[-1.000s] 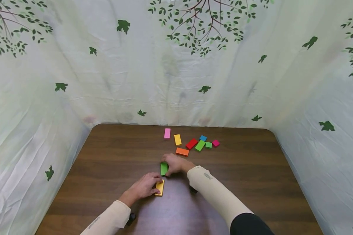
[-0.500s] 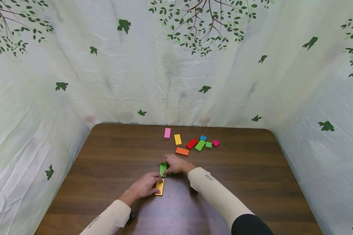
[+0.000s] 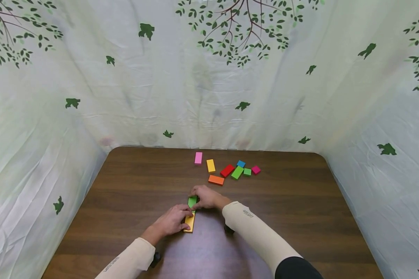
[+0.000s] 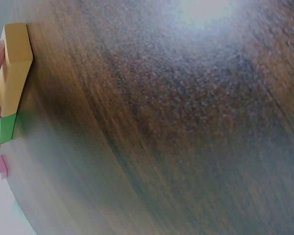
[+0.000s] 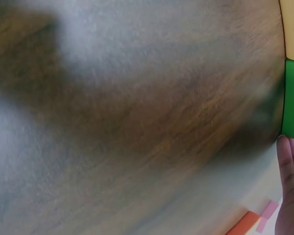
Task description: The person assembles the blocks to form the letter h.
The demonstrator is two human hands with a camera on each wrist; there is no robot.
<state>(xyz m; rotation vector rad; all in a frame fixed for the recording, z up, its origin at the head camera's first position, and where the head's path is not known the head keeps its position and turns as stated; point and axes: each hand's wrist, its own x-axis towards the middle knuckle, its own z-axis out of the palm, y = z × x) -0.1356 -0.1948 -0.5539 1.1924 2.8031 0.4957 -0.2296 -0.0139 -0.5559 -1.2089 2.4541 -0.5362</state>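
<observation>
In the head view, a yellow block (image 3: 190, 221) lies flat on the table, and my left hand (image 3: 171, 221) grips it from the left side with thumb and fingers. Directly beyond it lies a green block (image 3: 192, 201), held at its ends by the thumb and fingers of my right hand (image 3: 207, 197). The two blocks meet end to end in a line. From the right wrist view, fingertips touch the far end of the green block (image 5: 293, 100), which abuts the yellow block (image 5: 293, 29). The left wrist view shows the same joint, with fingertips along the yellow block (image 4: 15, 68).
Toward the table's (image 3: 283, 193) back edge lie loose blocks: pink (image 3: 198, 158), yellow (image 3: 211, 166), orange (image 3: 216, 180), red (image 3: 227, 171), blue (image 3: 241, 164), two green (image 3: 237, 173) and a magenta one (image 3: 256, 169). A leaf-patterned cloth (image 3: 195, 97) hangs around the table.
My right hand has slid the green block toward me and slightly left, up against the yellow block's far end. The left hand and yellow block have stayed in place.
</observation>
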